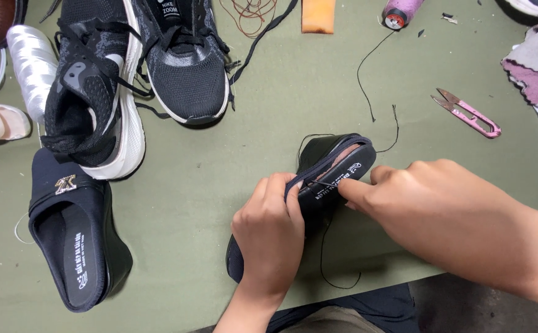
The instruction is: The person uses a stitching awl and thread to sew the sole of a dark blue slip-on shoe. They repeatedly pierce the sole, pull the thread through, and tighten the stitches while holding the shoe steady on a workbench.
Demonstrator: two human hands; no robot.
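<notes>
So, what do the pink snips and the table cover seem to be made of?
The pink snips: probably plastic-coated or painted handles with bare metal blades, since the tips look grey and shiny. The table cover: apparently matte olive-green felt or similar cloth, without gloss.

Bright, even light; soft shadows.

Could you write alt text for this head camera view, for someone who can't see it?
Two bare hands work on a black slip-on shoe on a green table: the left hand grips its edge strap while the right hand pinches black thread at the insole. Nearby lie a matching black shoe, two black sneakers and pink thread snips.
</notes>
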